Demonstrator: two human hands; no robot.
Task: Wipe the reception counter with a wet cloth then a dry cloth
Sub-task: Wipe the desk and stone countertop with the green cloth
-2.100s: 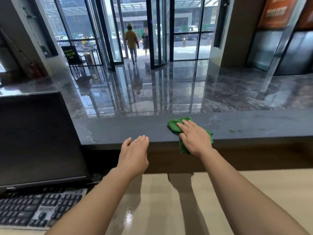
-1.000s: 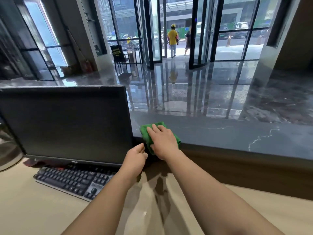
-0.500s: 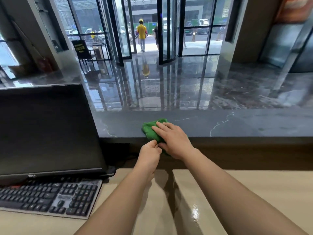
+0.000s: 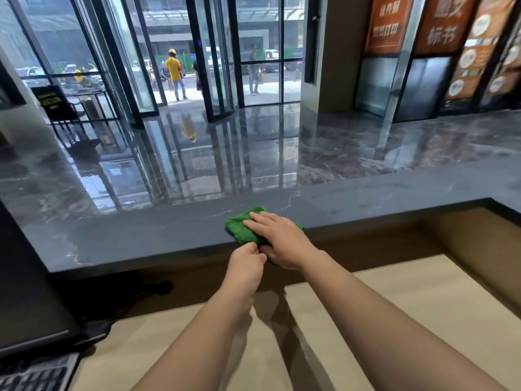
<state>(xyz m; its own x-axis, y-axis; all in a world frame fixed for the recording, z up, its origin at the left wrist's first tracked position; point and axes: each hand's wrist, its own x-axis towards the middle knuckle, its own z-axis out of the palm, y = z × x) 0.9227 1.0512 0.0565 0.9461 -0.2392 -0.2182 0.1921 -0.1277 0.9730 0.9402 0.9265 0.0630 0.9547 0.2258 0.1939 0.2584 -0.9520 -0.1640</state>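
Note:
A folded green cloth (image 4: 239, 225) lies on the dark marble reception counter (image 4: 135, 235), at its near edge. My right hand (image 4: 277, 239) lies flat on top of the cloth with straight fingers, pressing it down. My left hand (image 4: 245, 263) is just below the counter's edge, fingers curled, and its fingertips pinch the cloth's near hanging corner. Part of the cloth is hidden under my right hand.
A black monitor (image 4: 25, 292) stands at the left on the lower beige desk (image 4: 394, 320), with a keyboard (image 4: 33, 373) in front of it. The counter turns a corner at the right (image 4: 490, 201). Beyond it lie a glossy lobby floor and glass doors, with people outside.
The cloth and my right hand have slid rightward along the counter, away from the monitor. My left hand, open two seconds ago, has come up against the cloth's near corner.

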